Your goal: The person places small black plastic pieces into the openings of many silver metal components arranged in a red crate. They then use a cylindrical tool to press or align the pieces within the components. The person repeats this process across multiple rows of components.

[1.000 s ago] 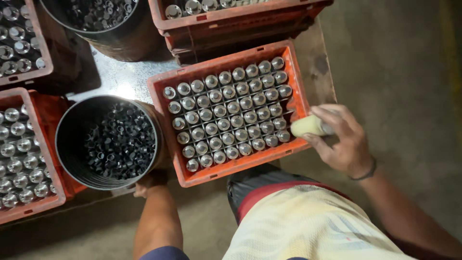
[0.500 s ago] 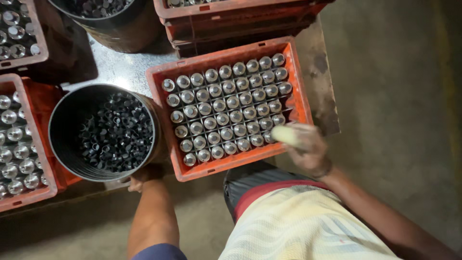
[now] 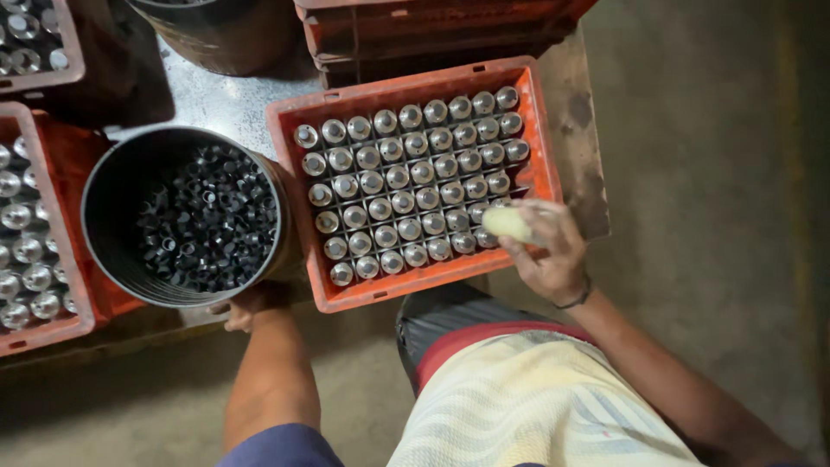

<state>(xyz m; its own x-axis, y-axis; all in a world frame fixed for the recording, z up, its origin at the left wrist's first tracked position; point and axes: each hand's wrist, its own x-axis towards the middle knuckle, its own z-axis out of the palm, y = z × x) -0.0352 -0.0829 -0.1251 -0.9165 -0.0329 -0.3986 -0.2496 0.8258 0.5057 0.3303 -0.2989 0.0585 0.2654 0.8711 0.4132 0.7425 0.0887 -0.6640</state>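
Observation:
An orange plastic crate (image 3: 294, 156) stands in front of me, filled with rows of upright shiny metal cylinders (image 3: 406, 177). My right hand (image 3: 546, 252) is over the crate's near right corner, closed around a small pale yellow lump (image 3: 508, 223). To the crate's left is a black round bucket (image 3: 112, 251) full of small dark metal pieces (image 3: 207, 220). My left hand (image 3: 246, 307) rests at the bucket's near rim, mostly hidden under it; its grip cannot be made out.
Another orange crate of metal cylinders (image 3: 35, 251) sits at the far left, and one more at the top left corner (image 3: 39, 43). Stacked orange crates (image 3: 432, 26) and a dark drum (image 3: 225, 35) stand behind. Bare concrete floor (image 3: 709, 173) lies to the right.
My right hand with the pale lump has slid from the crate's right edge inward over its near right corner. The left hand stays at the bucket.

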